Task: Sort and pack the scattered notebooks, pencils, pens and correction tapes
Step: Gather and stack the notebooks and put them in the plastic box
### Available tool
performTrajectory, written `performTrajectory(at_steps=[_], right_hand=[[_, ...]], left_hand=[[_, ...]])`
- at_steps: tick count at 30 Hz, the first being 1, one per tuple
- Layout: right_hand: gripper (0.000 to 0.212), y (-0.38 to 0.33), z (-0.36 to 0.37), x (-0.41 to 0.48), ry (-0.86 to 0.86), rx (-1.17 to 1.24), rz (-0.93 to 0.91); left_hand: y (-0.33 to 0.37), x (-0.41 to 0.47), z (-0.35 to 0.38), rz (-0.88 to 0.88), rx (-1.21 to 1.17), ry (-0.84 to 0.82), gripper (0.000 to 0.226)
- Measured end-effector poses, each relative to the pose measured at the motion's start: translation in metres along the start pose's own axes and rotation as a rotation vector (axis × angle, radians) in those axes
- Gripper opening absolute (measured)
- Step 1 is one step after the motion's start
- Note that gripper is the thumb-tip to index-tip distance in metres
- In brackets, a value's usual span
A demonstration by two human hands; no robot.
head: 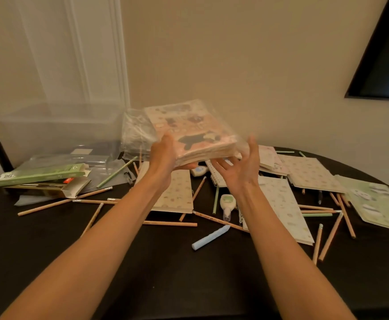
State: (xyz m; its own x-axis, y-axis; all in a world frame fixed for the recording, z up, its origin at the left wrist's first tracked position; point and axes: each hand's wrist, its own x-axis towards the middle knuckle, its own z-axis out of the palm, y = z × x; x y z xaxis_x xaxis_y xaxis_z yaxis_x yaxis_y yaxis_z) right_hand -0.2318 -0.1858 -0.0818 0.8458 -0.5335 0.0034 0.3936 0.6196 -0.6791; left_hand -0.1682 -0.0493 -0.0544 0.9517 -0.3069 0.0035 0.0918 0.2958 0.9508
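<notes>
A stack of notebooks in a clear plastic bag (193, 132) is held up above the dark table (165, 262). My left hand (165, 155) grips its near left corner, fingers underneath. My right hand (242, 167) is spread open at the stack's right side, just touching the plastic. More notebooks lie scattered: one under my left wrist (177, 195), one under my right wrist (279, 206), others at right (311, 173) and a green one (378, 204). Several pencils (170, 223) are strewn about. Two correction tapes (227, 204) (199, 170) lie between my arms.
A green box (38, 175) and an open dark box (48, 189) lie at the left, in front of a clear plastic bin (57, 130). A pale blue wrapped stick (210, 237) lies near the table's middle. A wall stands behind.
</notes>
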Motion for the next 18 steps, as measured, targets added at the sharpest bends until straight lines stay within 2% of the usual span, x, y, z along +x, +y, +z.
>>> performTrajectory(at_steps=[4,8,10,11,13,14,16,17,18], right_hand=[[0.051,0.008,0.034,0.025,0.064,-0.048,-0.024],[0.024,0.010,0.051,0.066,0.099,-0.064,-0.011],[0.009,0.014,0.068,0.091,0.113,-0.054,0.043],[0.006,0.016,0.070,0.096,0.111,-0.057,0.051],[0.011,0.016,0.076,0.105,0.121,-0.094,0.039],[0.013,0.015,0.088,0.116,0.145,-0.107,0.048],[0.014,0.013,0.109,0.130,0.168,-0.108,0.060],[0.013,0.011,0.118,0.135,0.172,-0.111,0.069],[0.011,0.008,0.131,0.141,0.170,-0.122,0.090]], left_hand=[[-0.001,0.021,-0.001,0.097,0.166,0.032,0.045],[0.013,0.057,-0.021,0.103,0.382,-0.018,0.043],[0.030,0.089,-0.036,0.155,0.524,0.015,0.041],[0.034,0.095,-0.042,0.218,0.608,0.026,0.050],[0.041,0.103,-0.053,0.419,0.859,0.027,0.086],[0.053,0.114,-0.062,0.546,1.041,0.028,0.089],[0.080,0.126,-0.074,0.915,1.340,-0.072,0.065],[0.093,0.128,-0.079,1.080,1.429,-0.189,0.053],[0.109,0.134,-0.084,1.182,1.528,-0.312,0.051]])
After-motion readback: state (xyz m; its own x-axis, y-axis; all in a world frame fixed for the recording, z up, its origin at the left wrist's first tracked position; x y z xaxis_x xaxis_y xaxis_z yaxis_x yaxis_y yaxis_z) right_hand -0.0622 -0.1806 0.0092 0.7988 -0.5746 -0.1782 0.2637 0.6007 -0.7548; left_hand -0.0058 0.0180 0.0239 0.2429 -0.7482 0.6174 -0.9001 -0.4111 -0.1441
